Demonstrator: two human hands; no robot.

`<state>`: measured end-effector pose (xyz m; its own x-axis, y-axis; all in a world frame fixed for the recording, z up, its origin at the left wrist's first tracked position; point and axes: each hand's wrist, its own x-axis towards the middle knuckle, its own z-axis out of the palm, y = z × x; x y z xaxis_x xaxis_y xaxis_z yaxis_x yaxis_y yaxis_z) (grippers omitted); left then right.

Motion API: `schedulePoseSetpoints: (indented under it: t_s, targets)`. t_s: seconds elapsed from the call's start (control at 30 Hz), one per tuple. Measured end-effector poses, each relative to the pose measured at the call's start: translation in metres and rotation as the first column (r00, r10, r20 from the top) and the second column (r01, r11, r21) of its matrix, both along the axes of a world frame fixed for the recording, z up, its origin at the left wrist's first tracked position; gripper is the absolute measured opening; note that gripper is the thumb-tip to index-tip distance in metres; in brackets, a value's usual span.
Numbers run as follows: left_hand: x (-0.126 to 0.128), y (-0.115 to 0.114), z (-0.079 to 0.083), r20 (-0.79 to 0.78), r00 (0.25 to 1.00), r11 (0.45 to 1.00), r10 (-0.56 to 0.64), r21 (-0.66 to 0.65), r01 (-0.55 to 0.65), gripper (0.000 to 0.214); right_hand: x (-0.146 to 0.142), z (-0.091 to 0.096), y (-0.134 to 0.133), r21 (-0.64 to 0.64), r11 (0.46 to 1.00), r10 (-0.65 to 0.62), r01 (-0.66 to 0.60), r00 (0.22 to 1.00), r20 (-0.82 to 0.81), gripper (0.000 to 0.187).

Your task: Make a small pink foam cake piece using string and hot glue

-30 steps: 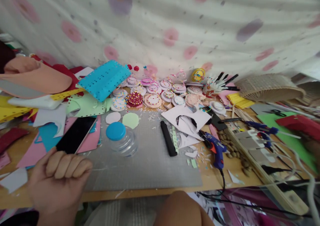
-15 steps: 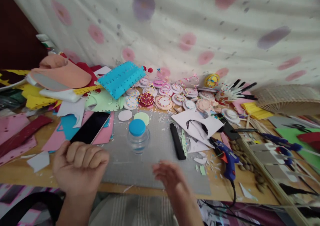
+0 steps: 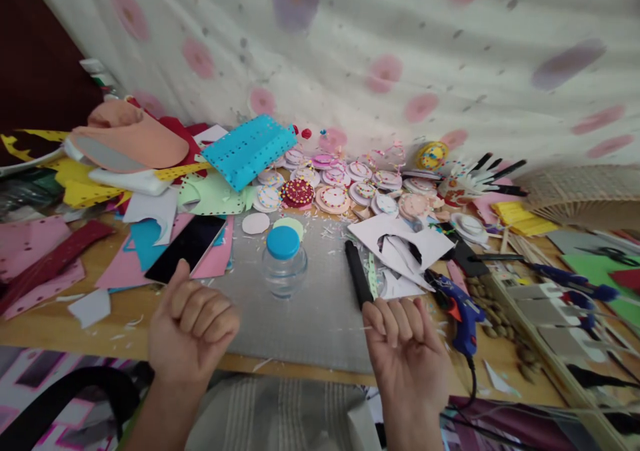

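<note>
My left hand is a closed fist, thumb sticking up, hovering over the table's front edge just below a dark-screened phone. Nothing shows in its fingers. My right hand is curled into a fist too, by the lower end of a black utility-knife-like handle. Beside its little finger runs a thin pale strand; I cannot tell whether it touches the hand. Between and beyond the fists, a clear round jar with a blue lid stands upright on the grey cutting mat.
Rows of small decorated foam hats line the back. Left lie a peach visor, a blue dotted sheet and coloured foam scraps. To the right are a cut white sheet, a blue glue gun with its cable and a wooden-edged tray.
My right hand has gone from loosely open fingers to a fist and moved right. My left fist has shifted right, its thumb now raised. The view has moved slightly; the jar stays put.
</note>
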<state>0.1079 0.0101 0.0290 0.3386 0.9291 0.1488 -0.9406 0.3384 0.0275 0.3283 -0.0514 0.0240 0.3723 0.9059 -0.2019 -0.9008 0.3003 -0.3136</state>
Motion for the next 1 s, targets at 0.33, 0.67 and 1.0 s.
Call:
schedulePoseSetpoints:
  t_s: [0.33,0.67,1.0]
  targets:
    - [0.001,0.010,0.008,-0.017,0.978,0.975,0.208,-0.073,-0.209,0.050,0.004,-0.032,-0.001,0.038,0.996,0.057,-0.083,0.889,0.454,0.061]
    - [0.042,-0.008,0.000,-0.183,0.972,0.982,0.146,-0.089,-0.164,0.052,-0.050,-0.044,-0.016,0.101,0.921,0.147,-0.375,0.576,0.804,0.027]
    - [0.033,-0.047,-0.019,-0.675,0.716,0.973,0.180,0.015,-0.230,0.020,-0.019,-0.028,0.011,0.038,0.910,0.314,-0.414,0.745,0.589,0.019]
